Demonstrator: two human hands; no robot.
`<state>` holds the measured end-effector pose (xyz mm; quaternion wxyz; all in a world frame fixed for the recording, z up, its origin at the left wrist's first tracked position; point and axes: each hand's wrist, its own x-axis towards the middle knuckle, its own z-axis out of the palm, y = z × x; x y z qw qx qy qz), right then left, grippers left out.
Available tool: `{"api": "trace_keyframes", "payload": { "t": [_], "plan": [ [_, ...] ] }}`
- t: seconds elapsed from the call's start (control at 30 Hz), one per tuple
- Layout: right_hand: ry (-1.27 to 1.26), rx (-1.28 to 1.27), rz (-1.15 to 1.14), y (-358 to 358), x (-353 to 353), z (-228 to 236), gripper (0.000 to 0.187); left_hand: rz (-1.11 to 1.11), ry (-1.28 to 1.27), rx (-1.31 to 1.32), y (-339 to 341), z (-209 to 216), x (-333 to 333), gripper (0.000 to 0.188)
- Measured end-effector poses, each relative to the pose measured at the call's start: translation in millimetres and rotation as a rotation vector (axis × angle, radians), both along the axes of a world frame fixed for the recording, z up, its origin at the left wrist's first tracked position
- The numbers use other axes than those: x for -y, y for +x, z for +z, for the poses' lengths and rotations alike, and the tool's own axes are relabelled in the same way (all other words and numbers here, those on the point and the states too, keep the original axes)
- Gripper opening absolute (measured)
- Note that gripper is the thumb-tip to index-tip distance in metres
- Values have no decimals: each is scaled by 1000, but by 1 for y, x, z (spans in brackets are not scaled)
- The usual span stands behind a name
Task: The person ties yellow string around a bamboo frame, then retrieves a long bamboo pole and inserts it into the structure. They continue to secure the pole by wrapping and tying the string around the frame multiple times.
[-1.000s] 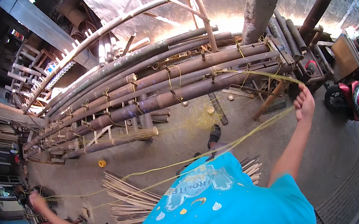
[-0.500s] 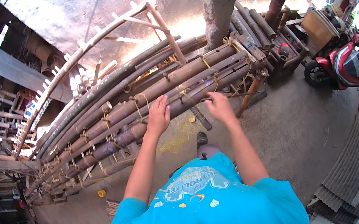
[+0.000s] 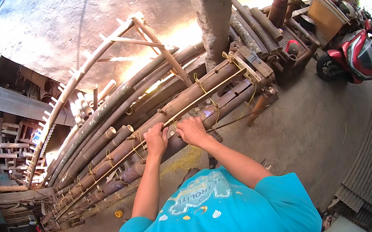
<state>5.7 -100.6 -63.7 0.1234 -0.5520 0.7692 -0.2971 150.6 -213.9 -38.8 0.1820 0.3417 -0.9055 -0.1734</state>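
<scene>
In front of me a long frame of dark bamboo poles (image 3: 121, 150) runs from lower left to upper right. Yellow cord ties (image 3: 199, 83) loop round the poles at intervals. Along the frame, between the two near poles, a long bamboo slat (image 3: 212, 94) stands with its pale narrow edge up. My left hand (image 3: 156, 139) is closed at the slat, fingertips gripping its edge. Just to the right, my right hand (image 3: 192, 131) is bent down over the near pole, fingers curled together close to a cord tie; what they hold is hidden.
A concrete post (image 3: 208, 20) rises behind the frame. A curved bamboo ladder-like piece (image 3: 82, 67) leans at the left. Cut bamboo poles (image 3: 258, 29) and a red scooter (image 3: 355, 58) are at the far right. Corrugated sheets (image 3: 369, 154) lean right; a yellow roll (image 3: 118, 213) lies on the floor.
The slat has turned from lying flat to standing on edge. My right hand has moved left and down onto the frame beside my left hand, and both sets of fingers have closed.
</scene>
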Motion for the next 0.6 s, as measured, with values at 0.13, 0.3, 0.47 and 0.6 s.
{"api": "trace_keyframes", "payload": {
  "t": [0.13, 0.3, 0.47, 0.6],
  "plan": [
    [16, 63, 125, -6, 10, 10, 15, 16, 30, 31, 3, -4, -1, 20],
    [-6, 6, 369, -25, 43, 21, 12, -17, 73, 14, -5, -9, 7, 23],
    [-62, -6, 424, -52, 77, 44, 12, 40, 144, 41, -6, -5, 7, 26],
    [-95, 117, 391, -52, 90, 35, 15, 94, 212, 61, -10, 1, 4, 28]
  ]
}}
